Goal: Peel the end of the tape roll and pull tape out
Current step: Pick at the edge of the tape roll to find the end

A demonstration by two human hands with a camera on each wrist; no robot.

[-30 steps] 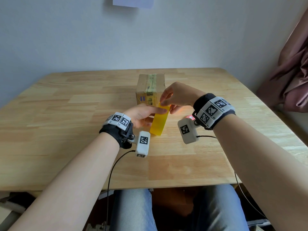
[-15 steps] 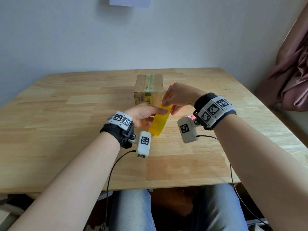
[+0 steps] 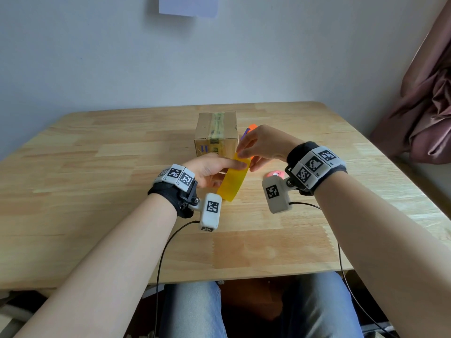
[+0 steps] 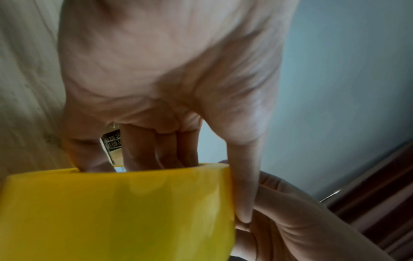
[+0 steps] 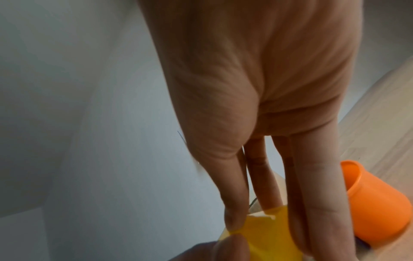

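A yellow tape roll (image 3: 233,181) is held above the wooden table (image 3: 97,215), just in front of a cardboard box. My left hand (image 3: 214,170) grips the roll, fingers through its core and thumb along the rim; the left wrist view shows the roll (image 4: 125,213) close up with those fingers (image 4: 156,151) curled inside. My right hand (image 3: 258,147) meets the roll's top edge, and its thumb and forefinger pinch the tape end. In the right wrist view the fingertips (image 5: 234,220) squeeze a small lifted yellow flap (image 5: 263,229).
A taped cardboard box (image 3: 216,134) stands at the table's centre behind the hands. An orange cup (image 3: 252,126) lies behind the right hand, also seen as an orange cup (image 5: 375,201) on its side. A pink round object (image 3: 275,174) lies near the right wrist. Curtains (image 3: 427,106) hang at right.
Both hands with the roll have lifted slightly and shifted a little right. The right fingers have kept picking at the roll's top edge.
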